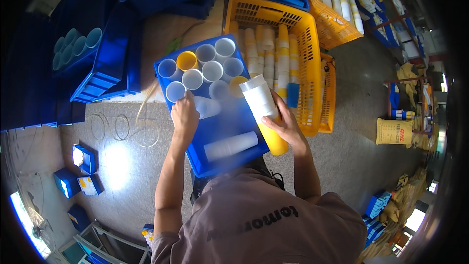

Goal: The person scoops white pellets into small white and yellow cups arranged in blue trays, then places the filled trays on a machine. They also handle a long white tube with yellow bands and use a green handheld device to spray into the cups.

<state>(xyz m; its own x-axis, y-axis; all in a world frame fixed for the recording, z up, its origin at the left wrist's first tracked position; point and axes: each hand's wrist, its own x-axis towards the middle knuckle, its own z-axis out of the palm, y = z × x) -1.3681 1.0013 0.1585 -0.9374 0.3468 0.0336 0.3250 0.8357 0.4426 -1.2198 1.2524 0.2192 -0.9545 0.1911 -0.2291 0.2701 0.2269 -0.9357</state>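
In front of me a blue plastic bin [198, 157] holds several upright plastic cups, mostly translucent white [192, 79] with a yellow one [187, 61] near the far edge. Toward its near end lies a stack of white cups [231, 146] on its side; another translucent cup [207, 107] lies tilted beside my left hand. My left hand [185, 112] pinches the near rim of a translucent cup [175, 92] at the bin's left side. Over the bin's right edge, my right hand [284, 121] grips a long stack of nested cups [258, 97], white at the top and yellow at the bottom.
A yellow plastic crate [309, 69] full of stacked cups [268, 55] stands right of the bin, with another filled crate [335, 25] beyond. Blue bins [110, 58] stand at the left, one with cups [80, 46]. Clear tubing [122, 126] lies in loops on the floor.
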